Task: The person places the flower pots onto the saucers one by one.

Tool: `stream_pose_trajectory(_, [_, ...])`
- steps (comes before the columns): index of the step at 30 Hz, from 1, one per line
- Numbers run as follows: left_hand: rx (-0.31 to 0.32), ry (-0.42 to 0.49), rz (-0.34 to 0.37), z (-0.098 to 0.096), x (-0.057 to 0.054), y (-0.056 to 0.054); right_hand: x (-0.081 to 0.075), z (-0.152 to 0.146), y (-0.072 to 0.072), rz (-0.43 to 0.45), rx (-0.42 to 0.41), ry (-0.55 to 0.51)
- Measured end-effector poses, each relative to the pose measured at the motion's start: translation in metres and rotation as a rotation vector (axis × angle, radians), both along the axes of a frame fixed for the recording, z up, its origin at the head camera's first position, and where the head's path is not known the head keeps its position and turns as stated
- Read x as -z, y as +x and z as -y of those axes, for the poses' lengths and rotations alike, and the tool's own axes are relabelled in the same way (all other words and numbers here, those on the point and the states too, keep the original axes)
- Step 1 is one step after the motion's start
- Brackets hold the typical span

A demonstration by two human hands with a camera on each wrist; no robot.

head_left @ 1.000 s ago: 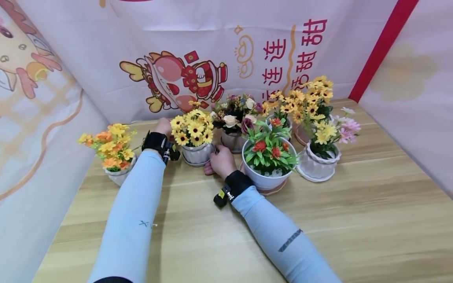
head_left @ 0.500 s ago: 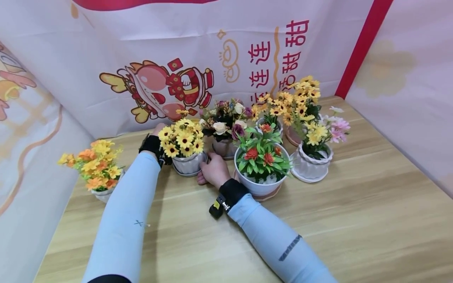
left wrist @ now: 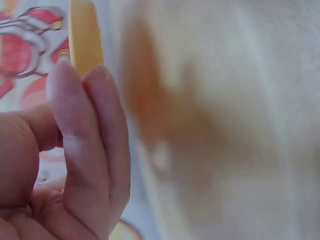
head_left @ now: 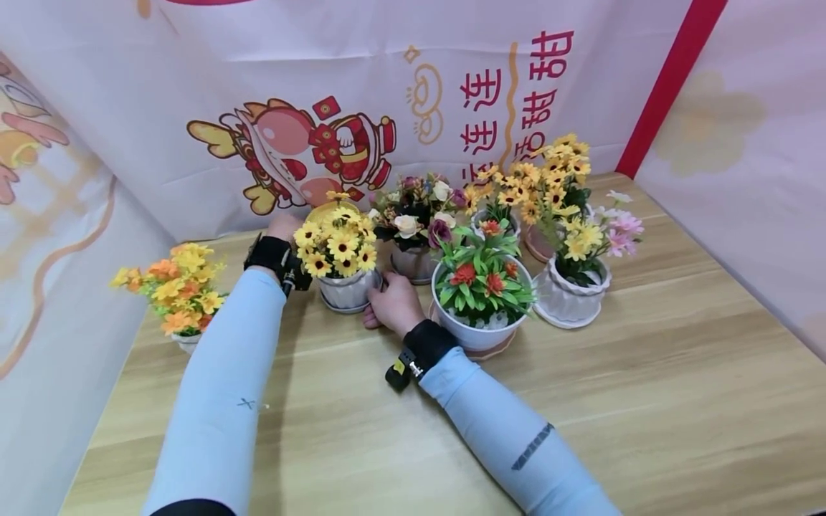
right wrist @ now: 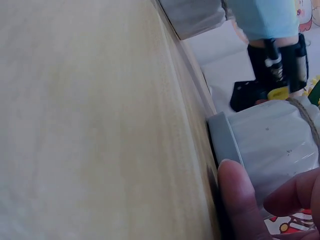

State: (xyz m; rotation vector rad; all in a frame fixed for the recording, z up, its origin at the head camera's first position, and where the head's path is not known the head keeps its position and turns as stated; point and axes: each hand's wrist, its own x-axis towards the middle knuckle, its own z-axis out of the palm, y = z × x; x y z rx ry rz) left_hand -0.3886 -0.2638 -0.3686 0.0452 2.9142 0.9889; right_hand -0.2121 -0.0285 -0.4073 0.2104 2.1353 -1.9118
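Note:
In the head view, a white flowerpot [head_left: 348,292] of yellow daisy-like flowers [head_left: 342,244] stands on a shallow saucer. My right hand [head_left: 395,304] is at its right side, thumb against the pot wall and curled fingers low by the saucer [right wrist: 225,137], as the right wrist view shows. My left hand [head_left: 284,228] reaches behind this pot at its left, partly hidden by the wrist strap and flowers. The left wrist view shows its fingers [left wrist: 85,145] pinching a thin yellow disc [left wrist: 86,37], whose rounded edge rises behind the flowers in the head view.
Orange and yellow flowers [head_left: 183,287] stand at far left. Roses in a grey-white pot [head_left: 414,264] are close behind my right hand. Beside my right wrist is a red-flowered plant in a white pot [head_left: 480,333]. Several more potted flowers [head_left: 571,297] stand right, before a printed cloth [head_left: 361,72].
The yellow disc has come into view behind the yellow flowers, raised by my left hand. My right hand stays at the pot's side. The head view has shifted slightly.

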Motion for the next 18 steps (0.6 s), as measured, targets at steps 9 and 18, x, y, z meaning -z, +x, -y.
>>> stream_pose_trajectory(9, [-0.301,0.403,0.138,-0.032,-0.086,0.065,-0.007,-0.005,0.015,-0.055,-0.025,0.040])
stream_pose_trajectory(18, [-0.295,0.435,0.048,-0.032,-0.148,0.098,-0.024,-0.017,0.038,-0.093,-0.096,0.106])
